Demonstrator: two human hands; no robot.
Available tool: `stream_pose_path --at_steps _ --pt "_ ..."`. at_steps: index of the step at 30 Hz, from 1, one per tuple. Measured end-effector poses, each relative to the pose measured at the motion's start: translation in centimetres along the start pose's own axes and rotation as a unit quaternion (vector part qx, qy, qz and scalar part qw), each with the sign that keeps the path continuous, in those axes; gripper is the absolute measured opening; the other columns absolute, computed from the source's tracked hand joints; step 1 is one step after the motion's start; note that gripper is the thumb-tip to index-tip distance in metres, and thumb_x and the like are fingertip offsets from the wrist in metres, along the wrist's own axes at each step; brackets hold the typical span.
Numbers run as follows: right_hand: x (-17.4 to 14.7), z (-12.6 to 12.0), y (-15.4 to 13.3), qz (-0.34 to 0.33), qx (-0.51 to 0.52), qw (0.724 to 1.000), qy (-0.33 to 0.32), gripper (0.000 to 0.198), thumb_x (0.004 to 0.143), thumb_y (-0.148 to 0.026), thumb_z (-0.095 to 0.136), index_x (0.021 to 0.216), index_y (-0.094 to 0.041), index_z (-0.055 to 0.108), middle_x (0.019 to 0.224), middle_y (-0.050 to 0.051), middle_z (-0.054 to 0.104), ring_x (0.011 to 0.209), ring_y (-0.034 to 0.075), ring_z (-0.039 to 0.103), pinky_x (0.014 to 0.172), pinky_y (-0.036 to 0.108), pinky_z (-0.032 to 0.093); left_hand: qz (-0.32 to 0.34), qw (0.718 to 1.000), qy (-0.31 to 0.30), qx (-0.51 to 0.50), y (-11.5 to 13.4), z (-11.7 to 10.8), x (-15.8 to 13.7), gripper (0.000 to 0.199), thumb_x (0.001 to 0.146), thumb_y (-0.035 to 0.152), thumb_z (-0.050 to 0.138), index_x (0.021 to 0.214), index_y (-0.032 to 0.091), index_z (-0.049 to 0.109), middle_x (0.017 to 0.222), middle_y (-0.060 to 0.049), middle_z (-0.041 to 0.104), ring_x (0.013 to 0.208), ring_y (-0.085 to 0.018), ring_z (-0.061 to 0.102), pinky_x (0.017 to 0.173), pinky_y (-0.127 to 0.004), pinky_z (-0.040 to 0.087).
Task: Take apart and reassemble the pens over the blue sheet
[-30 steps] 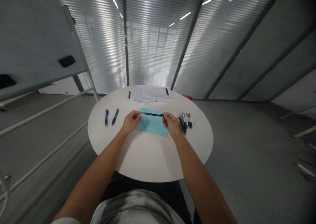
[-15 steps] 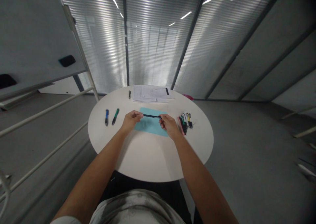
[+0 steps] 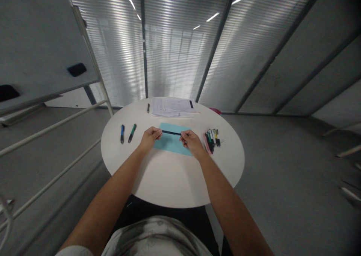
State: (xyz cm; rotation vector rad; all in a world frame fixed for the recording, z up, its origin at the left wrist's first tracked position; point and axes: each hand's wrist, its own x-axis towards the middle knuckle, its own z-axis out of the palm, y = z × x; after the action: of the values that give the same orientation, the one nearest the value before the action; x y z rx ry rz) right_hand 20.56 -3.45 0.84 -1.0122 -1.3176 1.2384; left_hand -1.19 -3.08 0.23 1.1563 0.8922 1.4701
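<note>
A slim dark pen [image 3: 171, 133] is held level between my two hands, above a light-blue sheet [image 3: 169, 146] on the round white table. My left hand [image 3: 150, 138] pinches its left end between thumb and fingers. My right hand [image 3: 192, 141] is closed on its right end, which the fingers mostly hide. Left of my left hand lie a green pen [image 3: 132, 133] and a blue pen [image 3: 122, 134]. To the right of my right hand is a cluster of pens and markers [image 3: 212, 140], with something pink along its left side.
A stack of printed papers [image 3: 172, 107] rests at the table's far edge, with a small dark pen [image 3: 148, 108] beside it. A whiteboard on a white metal frame [image 3: 93, 56] stands at the left. Glass partitions with blinds [image 3: 172, 49] rise behind the table.
My right hand has shifted slightly left along the pen, and the visible stretch between my hands is a little shorter. The things on the table stay where they were.
</note>
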Motion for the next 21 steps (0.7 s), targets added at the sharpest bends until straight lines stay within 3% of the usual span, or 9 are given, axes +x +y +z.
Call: stream_pose_path --at_steps 6,12,15,21 --pt "0.21 -0.13 0.59 -0.007 -0.023 1.0 -0.007 0.033 0.075 -0.05 0.064 0.08 -0.019 0.052 0.065 -0.004 0.059 0.048 0.007 0.047 0.043 0.019 0.035 -0.02 0.999 -0.014 -0.036 0.35 0.12 -0.2 0.029 0.067 0.036 0.076 0.07 0.014 0.057 0.066 -0.002 0.062 0.057 -0.009 0.052 0.061 -0.025 0.04" --pt "0.17 0.24 0.26 -0.029 -0.003 1.0 0.001 0.034 0.066 -0.044 0.072 0.078 -0.02 0.05 0.066 -0.004 0.058 0.053 0.009 0.052 0.047 0.021 0.043 -0.037 0.997 0.003 -0.06 0.56 0.45 -0.34 0.032 0.066 0.038 0.076 0.067 0.014 0.055 0.064 -0.002 0.061 0.055 -0.009 0.051 0.059 -0.026 0.04" --pt "0.0 0.4 -0.04 0.007 0.02 1.0 0.008 0.036 0.071 -0.051 0.065 0.086 -0.022 0.049 0.07 -0.003 0.061 0.052 0.01 0.055 0.042 0.02 0.041 -0.047 0.997 0.012 -0.068 0.63 0.62 -0.31 0.03 0.066 0.037 0.076 0.069 0.014 0.056 0.066 -0.002 0.061 0.055 -0.008 0.051 0.058 -0.025 0.04" --pt "-0.03 0.15 -0.07 0.025 -0.013 1.0 0.013 0.034 0.077 -0.052 0.055 0.091 -0.021 0.051 0.054 -0.005 0.055 0.037 0.008 0.045 0.034 0.018 0.033 -0.052 0.996 0.007 -0.076 0.75 0.56 -0.3 0.028 0.067 0.034 0.075 0.072 0.015 0.055 0.067 -0.001 0.061 0.055 -0.008 0.051 0.056 -0.023 0.04"
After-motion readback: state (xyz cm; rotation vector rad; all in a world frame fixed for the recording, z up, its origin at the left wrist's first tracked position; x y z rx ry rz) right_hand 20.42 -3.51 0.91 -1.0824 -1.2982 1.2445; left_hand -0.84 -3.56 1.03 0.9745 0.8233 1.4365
